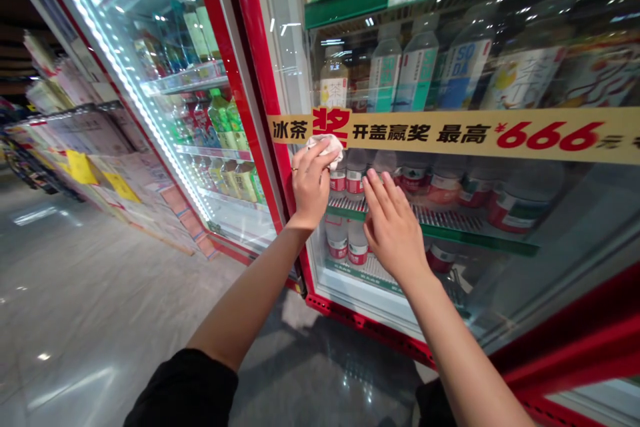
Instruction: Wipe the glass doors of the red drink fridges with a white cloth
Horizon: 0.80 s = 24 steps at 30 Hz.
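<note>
My left hand (310,181) presses a crumpled white cloth (327,147) against the glass door (525,227) of a red-framed drinks fridge, just below a yellow banner sticker (450,133) with red and black print. A ring shows on one finger. My right hand (393,225) lies flat on the same glass, fingers stretched out and together, a little right of and below the left hand. Behind the glass stand rows of bottles (400,73) on shelves.
A second glass-door fridge (200,120) with lit shelves of green bottles stands to the left. Further left, store shelving (80,140) with yellow tags runs along a shiny grey floor (90,307). The fridge's red base (370,327) sits near my legs.
</note>
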Available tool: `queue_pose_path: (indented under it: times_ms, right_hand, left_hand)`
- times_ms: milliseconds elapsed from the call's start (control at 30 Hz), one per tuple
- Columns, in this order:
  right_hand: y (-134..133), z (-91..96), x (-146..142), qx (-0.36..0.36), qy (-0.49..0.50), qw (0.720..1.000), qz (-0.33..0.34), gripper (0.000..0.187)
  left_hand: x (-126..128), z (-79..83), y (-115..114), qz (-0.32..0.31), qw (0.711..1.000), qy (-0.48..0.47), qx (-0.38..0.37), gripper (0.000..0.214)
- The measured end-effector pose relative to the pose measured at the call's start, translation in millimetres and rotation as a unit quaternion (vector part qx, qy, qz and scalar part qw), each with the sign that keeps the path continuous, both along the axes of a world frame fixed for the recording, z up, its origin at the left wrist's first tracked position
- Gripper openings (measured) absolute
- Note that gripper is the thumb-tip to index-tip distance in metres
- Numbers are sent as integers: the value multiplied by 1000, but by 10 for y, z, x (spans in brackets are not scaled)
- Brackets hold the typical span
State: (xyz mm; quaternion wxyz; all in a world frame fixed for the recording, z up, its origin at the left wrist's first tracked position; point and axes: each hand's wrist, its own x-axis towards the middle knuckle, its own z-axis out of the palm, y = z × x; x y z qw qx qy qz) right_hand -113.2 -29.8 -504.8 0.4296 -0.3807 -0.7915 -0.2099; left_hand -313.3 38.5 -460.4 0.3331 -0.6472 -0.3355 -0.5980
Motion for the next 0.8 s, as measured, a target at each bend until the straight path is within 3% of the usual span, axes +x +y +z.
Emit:
queue_pose_path:
  times_ms: [100,233,367,533,800]
  right_hand:
    - [-12,-3,-37,-9,-6,1000,7,96]
    - [-21,7,-43,-12,-1,1000,11,95]
    - [-18,21,-83,-6,3,1000,16,96]
    - [-25,52,-218,9,1,999,32,95]
    - [-32,3,-250,-3,-12,999,39,93]
  left_hand:
    - [-30,-144,16,-20,999,25,-15,33]
    - [-263,-343,-10,4,998,67,-6,29]
    - [-493,-220,34,40,998,49,16,30]
    - [-565,-1,161,44,999,27,-2,38]
    - [-843,-207,65,54,988,145,-23,34]
